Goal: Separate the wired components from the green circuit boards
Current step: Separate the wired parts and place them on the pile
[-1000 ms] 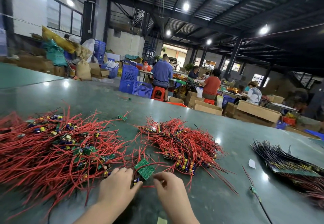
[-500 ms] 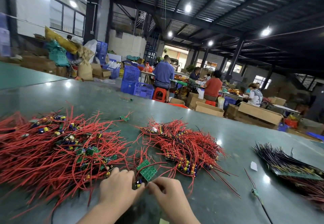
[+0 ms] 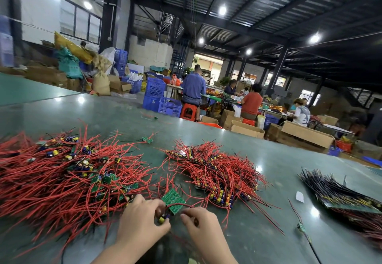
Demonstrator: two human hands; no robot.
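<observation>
Green board (image 3: 173,201) lies just ahead, between both hands; left hand (image 3: 142,222) pinches its capacitor end, right hand (image 3: 198,221) curled, grip unclear.

a green table (image 3: 268,160) fills the near view, with a small white scrap (image 3: 299,197) lying on it at the right. beyond its far edge, people sit at another table: one in a blue shirt (image 3: 193,88) on a red stool (image 3: 188,111), one in a red shirt (image 3: 251,103). blue crates (image 3: 162,100) stand stacked on the floor, open cardboard boxes (image 3: 306,134) to the right, sacks (image 3: 101,83) by the left wall. round ceiling lamps (image 3: 222,10) glow overhead.
</observation>
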